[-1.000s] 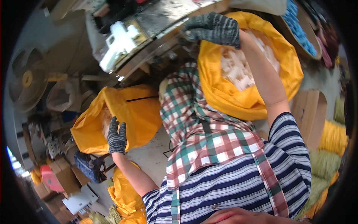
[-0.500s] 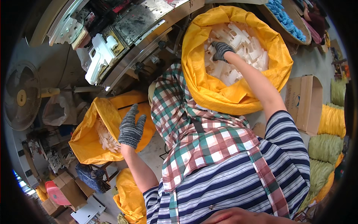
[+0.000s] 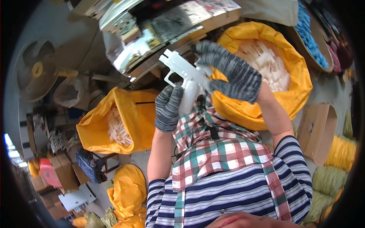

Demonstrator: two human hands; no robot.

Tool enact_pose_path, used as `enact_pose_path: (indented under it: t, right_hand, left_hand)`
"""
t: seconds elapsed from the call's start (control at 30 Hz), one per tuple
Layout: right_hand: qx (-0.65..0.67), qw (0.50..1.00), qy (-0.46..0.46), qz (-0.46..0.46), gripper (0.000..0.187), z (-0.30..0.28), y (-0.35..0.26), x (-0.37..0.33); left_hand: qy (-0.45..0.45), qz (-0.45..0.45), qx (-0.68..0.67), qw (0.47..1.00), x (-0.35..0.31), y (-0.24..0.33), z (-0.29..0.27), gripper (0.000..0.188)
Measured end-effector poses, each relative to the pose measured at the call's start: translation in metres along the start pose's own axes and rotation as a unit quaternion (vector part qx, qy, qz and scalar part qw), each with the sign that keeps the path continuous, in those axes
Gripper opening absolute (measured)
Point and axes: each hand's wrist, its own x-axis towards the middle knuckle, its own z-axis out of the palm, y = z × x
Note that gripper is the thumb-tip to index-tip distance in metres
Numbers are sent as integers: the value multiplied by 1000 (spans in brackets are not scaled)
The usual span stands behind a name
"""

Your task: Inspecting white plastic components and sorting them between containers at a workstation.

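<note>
A white plastic toy pistol (image 3: pixel 186 74) is up in front of my lap, its barrel end tilted to the upper left. My left hand (image 3: pixel 168 108), in a dark grey striped knit glove, is closed round its grip. My right hand (image 3: pixel 235 72), gloved alike, is at the rear end of the pistol, thumb on one side and fingers on the other, holding it there. Another white pistol-shaped piece (image 3: pixel 133 51), blurred, lies on the machine's edge. To the right stands a yellow sack (image 3: pixel 304 79) full of white plastic parts (image 3: pixel 272 66).
A second yellow sack (image 3: pixel 97 131) with white parts (image 3: pixel 118 129) stands on the left. The machine bench (image 3: pixel 213 24) runs along the far side. A fan (image 3: pixel 37 70) is at far left, a cardboard box (image 3: pixel 317 133) at right.
My right hand has come out of the right sack to the middle. My left hand has moved up and right and closed on the toy pistol's grip. The view has shifted.
</note>
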Motion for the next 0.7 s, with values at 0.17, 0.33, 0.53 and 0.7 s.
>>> enact_pose_path:
  t: [0.17,0.33,0.53,0.7]
  right_hand:
    - [-24,985,-170,-20,32,3,-18,9]
    - [65,995,-43,-59,30,2,12,13]
    - [145,984,-66,80,43,-17,6,7]
    - [148,988,3,33,51,6,2,26]
  left_hand:
    - [-49,-72,-46,995,-8,7,-33,19]
    - [130,266,187,937,22,34,-32,17]
    - [170,222,631,724,89,91,-74,41]
    - [139,178,789,571,70,108,-69,48]
